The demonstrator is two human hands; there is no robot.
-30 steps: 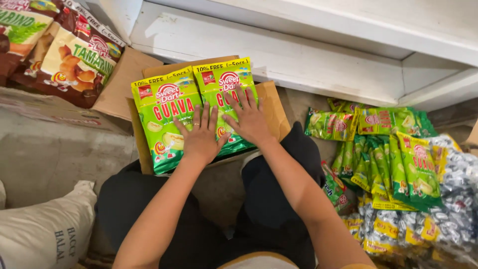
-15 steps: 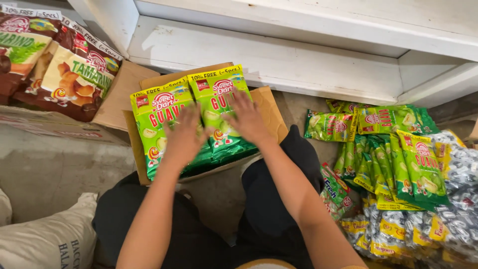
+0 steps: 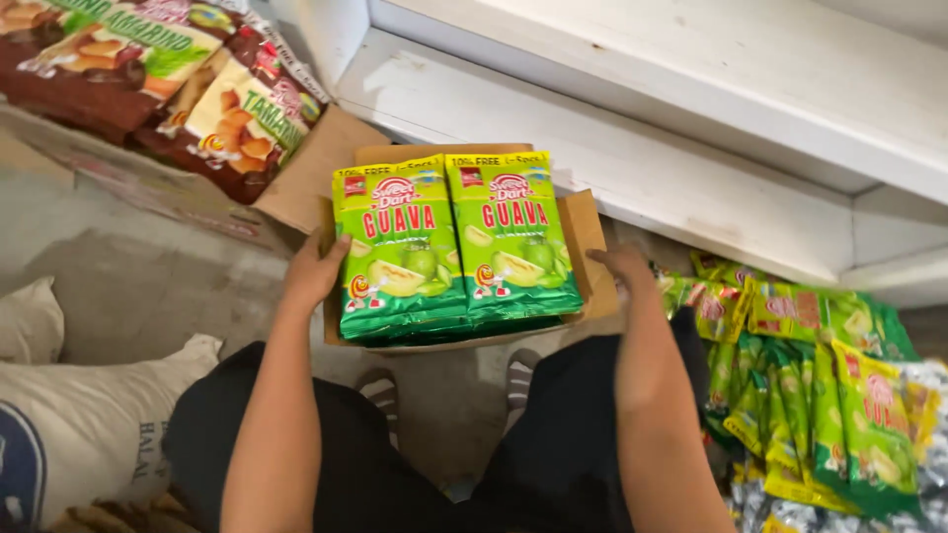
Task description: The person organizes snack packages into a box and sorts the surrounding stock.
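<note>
A brown cardboard box [image 3: 591, 247] sits on the floor in front of my knees. Two green and yellow candy packs lie side by side on top of it: the left pack [image 3: 400, 252] and the right pack [image 3: 513, 237]. My left hand [image 3: 314, 271] grips the box's left side, fingers against the left pack's edge. My right hand [image 3: 624, 266] holds the box's right side at its flap. More green packs show stacked beneath the top two.
A pile of several green candy packs [image 3: 820, 395] lies on the floor at right. Brown and red snack bags [image 3: 188, 89] rest on flattened cardboard at top left. White sacks [image 3: 79, 424] lie at lower left. A white ledge [image 3: 632, 148] runs behind the box.
Both hands have come off the tops of the two packs and moved outward to the box's left and right sides. The view has moved closer to the box.
</note>
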